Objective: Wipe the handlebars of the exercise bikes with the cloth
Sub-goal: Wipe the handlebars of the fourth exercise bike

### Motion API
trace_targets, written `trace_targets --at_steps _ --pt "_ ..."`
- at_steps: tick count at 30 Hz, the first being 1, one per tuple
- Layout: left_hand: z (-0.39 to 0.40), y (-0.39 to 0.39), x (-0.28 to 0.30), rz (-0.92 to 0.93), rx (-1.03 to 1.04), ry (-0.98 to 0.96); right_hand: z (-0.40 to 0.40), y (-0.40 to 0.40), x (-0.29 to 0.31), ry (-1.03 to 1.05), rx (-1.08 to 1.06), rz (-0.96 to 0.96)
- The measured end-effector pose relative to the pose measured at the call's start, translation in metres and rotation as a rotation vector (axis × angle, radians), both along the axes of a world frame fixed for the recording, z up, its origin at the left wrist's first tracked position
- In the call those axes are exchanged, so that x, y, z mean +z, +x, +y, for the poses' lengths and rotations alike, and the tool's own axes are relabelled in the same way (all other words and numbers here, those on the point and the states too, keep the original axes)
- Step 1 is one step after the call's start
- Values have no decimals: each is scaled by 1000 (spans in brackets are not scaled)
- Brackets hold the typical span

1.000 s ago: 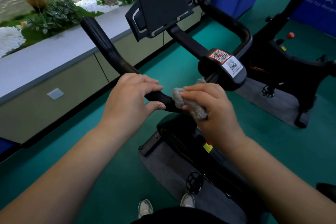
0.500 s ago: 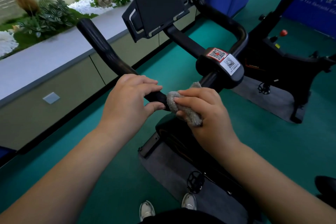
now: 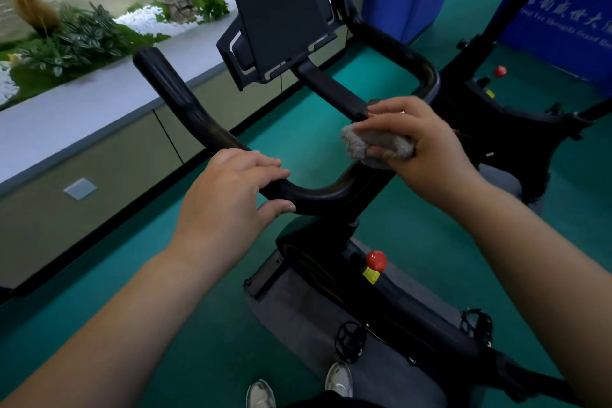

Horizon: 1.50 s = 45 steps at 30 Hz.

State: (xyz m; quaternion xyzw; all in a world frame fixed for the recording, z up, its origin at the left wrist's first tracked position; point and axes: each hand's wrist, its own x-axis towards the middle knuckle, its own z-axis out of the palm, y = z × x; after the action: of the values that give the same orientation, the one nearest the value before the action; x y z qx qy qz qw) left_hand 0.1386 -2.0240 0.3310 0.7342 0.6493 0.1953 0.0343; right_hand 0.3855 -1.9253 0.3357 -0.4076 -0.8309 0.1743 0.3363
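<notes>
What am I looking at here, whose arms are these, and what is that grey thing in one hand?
The camera sits on a person's head and looks down, so the two bare arms are that person's own. They stand at an exercise bike; its black handlebar curves across the middle. The left hand holds the bar with a curled grip. The right hand holds a fuzzy grey cloth against the bar's centre, beside the stem of the screen holder. The floor is green carpet, and a second bike stands to the right.
</notes>
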Motion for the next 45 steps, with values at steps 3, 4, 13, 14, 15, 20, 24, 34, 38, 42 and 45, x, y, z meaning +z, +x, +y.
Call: trace_targets --at_steps 3,4,13,14,15,20,24,34,38,42,45 --pt "0 1 0 -12 7 -6 15 -6 12 -31 166 -229" --pt "0 1 0 -15 11 -9 18 -9 18 -74 206 -333" --pt "0 2 -3 -62 21 12 30 -16 24 -210 300 -521" --pt "0 2 -3 -67 22 16 32 -16 25 -204 319 -550" --pt "0 2 -4 -73 24 19 34 -18 25 -212 341 -565" --pt "0 4 -4 -91 36 14 43 -34 27 -182 411 -621" --pt "0 5 -6 -99 51 22 46 -37 30 -216 460 -728" --pt "2 6 -6 -90 45 17 21 -69 16 -370 496 -534" --pt "2 5 -5 -79 48 -5 34 -53 29 -378 503 -676" --pt "0 7 -5 -90 57 -4 31 -58 30 -403 510 -662" --pt "-2 7 -5 -76 96 -15 26 -66 27 -425 467 -594"
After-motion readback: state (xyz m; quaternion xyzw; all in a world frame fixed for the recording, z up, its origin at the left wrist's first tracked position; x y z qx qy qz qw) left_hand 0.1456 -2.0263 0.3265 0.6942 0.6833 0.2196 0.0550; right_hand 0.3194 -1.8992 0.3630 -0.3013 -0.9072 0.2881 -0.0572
